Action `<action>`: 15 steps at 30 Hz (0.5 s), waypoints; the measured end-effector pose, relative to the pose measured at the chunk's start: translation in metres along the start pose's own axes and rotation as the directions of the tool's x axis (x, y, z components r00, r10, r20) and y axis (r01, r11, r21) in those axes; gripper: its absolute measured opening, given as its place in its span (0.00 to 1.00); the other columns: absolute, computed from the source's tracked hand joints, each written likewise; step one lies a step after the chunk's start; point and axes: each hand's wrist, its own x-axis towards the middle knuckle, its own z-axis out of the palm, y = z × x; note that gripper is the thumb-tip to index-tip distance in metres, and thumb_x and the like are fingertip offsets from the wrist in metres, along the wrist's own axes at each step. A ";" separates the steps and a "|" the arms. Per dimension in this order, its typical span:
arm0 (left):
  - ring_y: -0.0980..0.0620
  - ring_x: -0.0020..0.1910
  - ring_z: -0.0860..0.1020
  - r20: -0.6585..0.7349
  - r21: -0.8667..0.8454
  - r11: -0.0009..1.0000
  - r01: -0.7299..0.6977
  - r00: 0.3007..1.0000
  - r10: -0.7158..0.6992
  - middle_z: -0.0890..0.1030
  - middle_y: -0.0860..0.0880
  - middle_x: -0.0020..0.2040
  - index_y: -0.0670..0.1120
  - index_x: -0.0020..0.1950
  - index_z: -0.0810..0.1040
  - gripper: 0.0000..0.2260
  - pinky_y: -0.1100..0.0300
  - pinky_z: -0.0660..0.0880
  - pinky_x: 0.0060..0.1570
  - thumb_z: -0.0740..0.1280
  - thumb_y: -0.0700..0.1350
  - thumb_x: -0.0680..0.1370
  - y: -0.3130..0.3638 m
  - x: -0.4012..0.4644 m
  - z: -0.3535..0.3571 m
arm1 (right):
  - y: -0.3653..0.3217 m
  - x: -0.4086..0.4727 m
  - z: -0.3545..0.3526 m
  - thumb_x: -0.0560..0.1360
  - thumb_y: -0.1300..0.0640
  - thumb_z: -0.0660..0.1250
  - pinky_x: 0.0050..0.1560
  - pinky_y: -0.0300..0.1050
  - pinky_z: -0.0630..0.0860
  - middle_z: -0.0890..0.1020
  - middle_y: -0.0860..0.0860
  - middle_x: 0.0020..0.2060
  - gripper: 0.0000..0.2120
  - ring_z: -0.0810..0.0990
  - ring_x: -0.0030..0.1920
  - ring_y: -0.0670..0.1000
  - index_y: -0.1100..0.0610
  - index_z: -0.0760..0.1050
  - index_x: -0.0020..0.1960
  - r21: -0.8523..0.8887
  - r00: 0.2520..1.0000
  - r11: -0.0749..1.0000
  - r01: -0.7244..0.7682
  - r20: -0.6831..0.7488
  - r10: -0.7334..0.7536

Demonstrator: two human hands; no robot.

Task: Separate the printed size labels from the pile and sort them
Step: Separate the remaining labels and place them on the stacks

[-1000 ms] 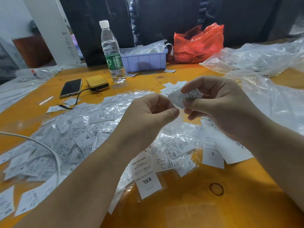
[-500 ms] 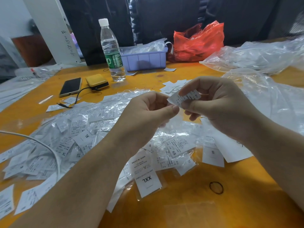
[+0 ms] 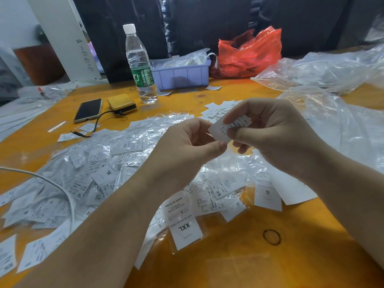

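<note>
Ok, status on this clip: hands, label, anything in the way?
Right hand pinching one label. Left hand curled beside it, contact unclear. Pile below, nothing blocking.

Lighting even, moderately bright, from overhead; white glare patches on orange table (image 3: 239, 265) near bottom edge. Strong specular glints on clear plastic bags (image 3: 332, 69) and wrapped label pile (image 3: 99, 163). Shadows soft, faint under forearms. Background dark, underexposed. Wide-angle distortion: edges bowed, forearms stretched. Centre sharp; corners slightly soft.
</note>
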 end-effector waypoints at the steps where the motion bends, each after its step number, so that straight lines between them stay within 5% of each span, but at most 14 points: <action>1: 0.59 0.36 0.78 0.009 0.009 1.000 0.000 1.000 0.000 0.83 0.53 0.38 0.47 0.51 0.81 0.07 0.66 0.75 0.38 0.73 0.40 0.74 0.000 0.000 0.000 | 0.000 0.000 0.000 0.72 0.72 0.68 0.34 0.45 0.80 0.82 0.58 0.40 0.10 0.80 0.33 0.53 0.59 0.81 0.45 -0.004 1.000 1.000 0.003 -0.008 -0.003; 7: 0.53 0.41 0.82 0.026 0.068 0.998 0.018 0.999 -0.019 0.85 0.48 0.43 0.51 0.52 0.80 0.09 0.66 0.77 0.41 0.74 0.42 0.73 0.000 0.000 0.000 | 0.002 0.001 0.001 0.72 0.71 0.69 0.34 0.44 0.79 0.83 0.57 0.40 0.10 0.81 0.33 0.53 0.56 0.81 0.44 -0.030 1.000 1.000 0.008 -0.025 -0.008; 11: 0.46 0.47 0.82 0.056 0.079 0.996 0.033 0.998 -0.037 0.85 0.46 0.45 0.49 0.53 0.80 0.10 0.55 0.78 0.49 0.74 0.41 0.73 -0.001 0.000 0.001 | 0.002 0.000 0.001 0.72 0.71 0.69 0.34 0.43 0.79 0.82 0.55 0.39 0.10 0.81 0.33 0.52 0.58 0.82 0.45 -0.053 1.000 0.999 0.002 -0.013 -0.003; 15: 0.49 0.44 0.82 0.047 0.083 0.996 0.029 0.998 -0.033 0.84 0.45 0.45 0.50 0.52 0.80 0.09 0.58 0.77 0.46 0.74 0.42 0.74 -0.001 0.000 0.000 | 0.001 0.000 0.002 0.73 0.71 0.69 0.34 0.43 0.80 0.83 0.56 0.39 0.09 0.81 0.33 0.52 0.58 0.81 0.45 -0.070 1.000 0.998 -0.004 0.003 0.005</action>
